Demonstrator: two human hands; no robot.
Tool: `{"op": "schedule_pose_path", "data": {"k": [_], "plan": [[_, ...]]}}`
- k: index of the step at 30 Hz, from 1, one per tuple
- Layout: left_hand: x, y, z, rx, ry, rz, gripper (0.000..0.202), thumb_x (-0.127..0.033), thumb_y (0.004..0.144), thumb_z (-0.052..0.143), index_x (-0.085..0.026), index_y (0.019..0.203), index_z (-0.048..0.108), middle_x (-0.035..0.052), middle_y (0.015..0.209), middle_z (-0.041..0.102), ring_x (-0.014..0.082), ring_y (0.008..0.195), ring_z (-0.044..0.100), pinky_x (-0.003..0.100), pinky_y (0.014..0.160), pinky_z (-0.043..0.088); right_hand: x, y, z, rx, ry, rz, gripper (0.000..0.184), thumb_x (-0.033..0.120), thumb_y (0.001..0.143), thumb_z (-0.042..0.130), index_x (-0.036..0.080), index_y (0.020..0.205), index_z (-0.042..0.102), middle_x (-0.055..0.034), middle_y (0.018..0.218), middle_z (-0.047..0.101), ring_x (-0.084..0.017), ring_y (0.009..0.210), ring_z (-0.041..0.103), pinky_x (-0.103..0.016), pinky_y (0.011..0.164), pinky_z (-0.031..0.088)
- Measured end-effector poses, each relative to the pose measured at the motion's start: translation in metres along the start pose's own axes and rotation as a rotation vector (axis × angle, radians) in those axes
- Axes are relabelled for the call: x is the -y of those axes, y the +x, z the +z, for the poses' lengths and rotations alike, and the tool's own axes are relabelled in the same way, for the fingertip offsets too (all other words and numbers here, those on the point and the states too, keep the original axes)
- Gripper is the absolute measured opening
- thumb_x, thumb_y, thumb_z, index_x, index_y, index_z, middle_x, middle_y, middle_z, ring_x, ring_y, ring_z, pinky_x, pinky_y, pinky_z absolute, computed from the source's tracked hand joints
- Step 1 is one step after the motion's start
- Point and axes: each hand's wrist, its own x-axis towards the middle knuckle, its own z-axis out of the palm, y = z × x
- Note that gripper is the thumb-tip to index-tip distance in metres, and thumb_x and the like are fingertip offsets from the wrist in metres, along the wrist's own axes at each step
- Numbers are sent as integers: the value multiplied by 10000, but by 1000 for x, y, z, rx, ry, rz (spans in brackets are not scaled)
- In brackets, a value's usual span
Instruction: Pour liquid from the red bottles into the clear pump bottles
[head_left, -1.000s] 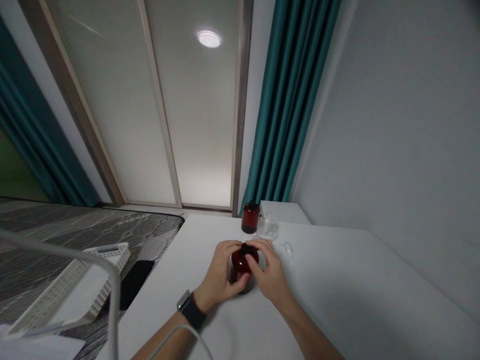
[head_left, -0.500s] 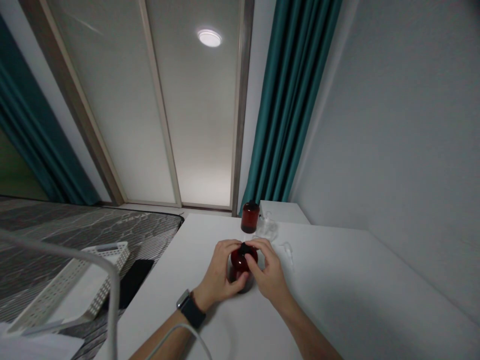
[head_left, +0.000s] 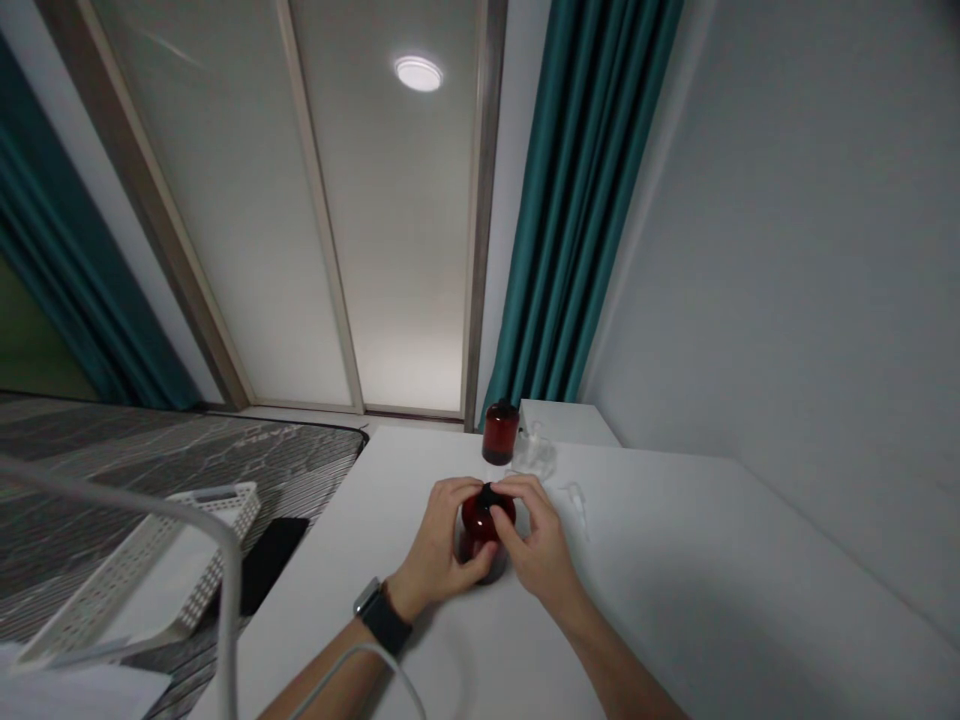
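The left hand [head_left: 439,535] grips the side of a dark red bottle [head_left: 478,530] standing on the white worktop [head_left: 675,570], and the right hand [head_left: 541,540] is closed on it too, fingers at its black cap [head_left: 489,495]. The cap seems to be the step in hand, so the next move appears to call for turning it. Clear plastic pieces [head_left: 534,455] lie further right, beyond the hands.

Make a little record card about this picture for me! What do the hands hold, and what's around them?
Left hand: holds a round dark red bottle with black cap
Right hand: holds the same bottle, fingers near the cap
Nearby: a second dark red bottle, clear plastic pieces
Surface: white table
Left wrist: black wristwatch
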Motion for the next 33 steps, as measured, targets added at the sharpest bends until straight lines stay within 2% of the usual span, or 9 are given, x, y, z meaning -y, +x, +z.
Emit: {"op": "schedule_pose_path", "data": {"k": [3,11,16,19,23,29,33], "plan": [[0,1,0,-2,1,1,534,-212,808,624,-196,1300,417,130,1203,535,291,1102,519,474,926,464,-2,-1,1,10,26,11,210,141,895,574,245,1067,634,-62,1109,661,-210,1078,621,-378,976,484],[0,0,0,10,0,-9,537,-223,815,622,-194,1308,410,131,1205,530,293,1102,510,482,925,463,1,0,-1,2,-14,10,250,143,885,589,251,1099,659,-46,1008,635,-201,972,624,-350,891,515],[0,-1,0,15,-2,-8,539,-222,817,620,-193,1311,407,132,1210,524,293,1109,501,482,933,461,-1,0,0,11,16,-1,237,126,887,575,252,1072,654,-62,1104,657,-213,1075,620,-382,969,493],[1,-1,1,15,-2,-7,539,-223,815,625,-191,1308,410,132,1208,526,292,1109,500,481,935,460,-2,-1,1,-11,35,11,219,123,872,589,249,1044,643,-50,1040,658,-209,1024,629,-370,931,507],[2,-1,1,18,-5,-14,542,-234,820,630,-192,1314,411,131,1209,529,291,1111,504,477,938,460,1,0,0,-7,-2,23,271,137,873,592,249,1112,648,-45,1000,630,-205,961,625,-359,884,519],[1,-1,1,13,-1,-10,549,-221,813,627,-200,1316,408,129,1207,532,293,1111,512,477,939,462,2,0,-1,8,-6,-3,220,139,892,568,247,1064,653,-64,1097,656,-218,1073,613,-391,976,485],[-1,0,0,24,-6,-14,539,-230,819,618,-210,1315,406,128,1201,535,298,1099,515,489,923,468,1,-1,0,-17,-7,27,260,140,864,591,242,1099,634,-48,1003,643,-212,969,627,-370,897,517]]}}
